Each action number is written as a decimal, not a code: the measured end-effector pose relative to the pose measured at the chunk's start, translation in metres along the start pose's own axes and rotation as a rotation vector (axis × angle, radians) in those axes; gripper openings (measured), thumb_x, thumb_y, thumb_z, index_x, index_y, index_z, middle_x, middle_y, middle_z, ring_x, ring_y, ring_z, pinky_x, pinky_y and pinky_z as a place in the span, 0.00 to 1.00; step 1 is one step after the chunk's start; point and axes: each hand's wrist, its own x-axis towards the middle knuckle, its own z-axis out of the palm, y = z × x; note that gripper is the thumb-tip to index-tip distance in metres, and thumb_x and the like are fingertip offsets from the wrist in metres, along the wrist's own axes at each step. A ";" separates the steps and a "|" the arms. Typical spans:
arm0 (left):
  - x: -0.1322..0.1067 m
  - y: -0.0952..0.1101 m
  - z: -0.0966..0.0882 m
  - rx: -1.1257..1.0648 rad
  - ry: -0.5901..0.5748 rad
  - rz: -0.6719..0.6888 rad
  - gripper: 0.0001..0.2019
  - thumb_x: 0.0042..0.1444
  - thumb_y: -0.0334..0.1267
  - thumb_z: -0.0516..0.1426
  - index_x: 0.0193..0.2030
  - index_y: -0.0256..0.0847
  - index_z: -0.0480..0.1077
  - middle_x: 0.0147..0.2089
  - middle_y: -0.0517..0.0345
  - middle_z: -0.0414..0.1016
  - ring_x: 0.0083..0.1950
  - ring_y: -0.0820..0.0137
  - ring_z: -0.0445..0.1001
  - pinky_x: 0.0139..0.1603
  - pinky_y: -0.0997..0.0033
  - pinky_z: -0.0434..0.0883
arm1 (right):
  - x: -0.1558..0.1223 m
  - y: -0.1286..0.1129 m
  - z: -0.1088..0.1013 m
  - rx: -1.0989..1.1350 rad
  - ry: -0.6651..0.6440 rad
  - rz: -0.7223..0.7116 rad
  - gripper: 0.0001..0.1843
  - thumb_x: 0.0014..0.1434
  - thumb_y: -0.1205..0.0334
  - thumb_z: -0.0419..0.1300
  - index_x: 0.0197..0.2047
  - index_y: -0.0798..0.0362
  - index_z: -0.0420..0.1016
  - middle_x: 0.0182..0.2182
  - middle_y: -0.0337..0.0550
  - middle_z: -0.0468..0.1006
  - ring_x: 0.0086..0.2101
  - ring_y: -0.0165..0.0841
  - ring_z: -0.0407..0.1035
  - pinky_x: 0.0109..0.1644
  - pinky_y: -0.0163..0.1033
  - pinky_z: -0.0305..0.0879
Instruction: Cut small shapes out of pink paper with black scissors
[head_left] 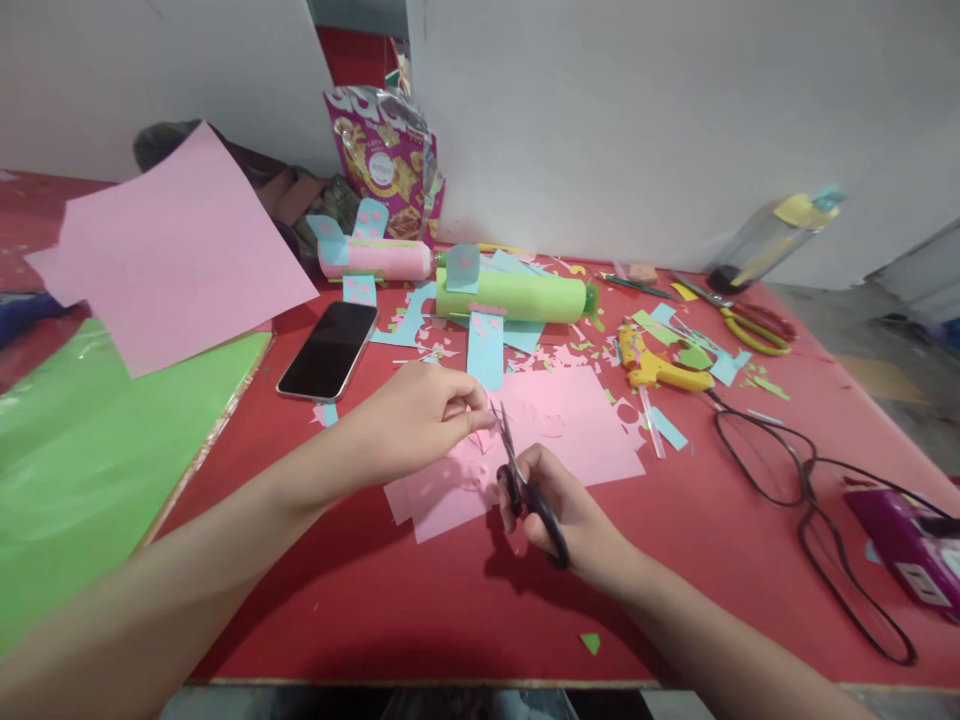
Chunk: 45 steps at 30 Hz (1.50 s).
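My left hand (442,415) is closed in a pinch on a small piece of pink paper, most of it hidden by the fingers. In my right hand (559,510) is a pair of scissors (514,455) with black handles, the fingers through the loops. Its slightly parted blades point away from me, right beside the left fingertips. Under both hands lie pink paper sheets (592,420) with small pink cuttings on them. Just beyond is a green paper-covered tube (525,297) with light blue paper flaps, and a pink tube (379,259) with similar flaps lies behind it on the left.
A phone (328,350) lies left of the hands, near a large pink sheet (180,250) and a green sheet (90,440). To the right are a yellow glue gun (660,370), its black cord (806,480), more scissors (750,325) and a clear bottle (772,240). A snack bag (386,165) stands behind.
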 end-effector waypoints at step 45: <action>-0.002 0.001 0.030 0.070 -0.271 0.193 0.12 0.54 0.35 0.46 0.23 0.38 0.66 0.23 0.59 0.68 0.26 0.73 0.63 0.27 0.74 0.56 | 0.003 0.003 -0.001 -0.217 0.307 -0.218 0.14 0.45 0.72 0.55 0.28 0.49 0.51 0.25 0.33 0.63 0.24 0.26 0.59 0.27 0.33 0.56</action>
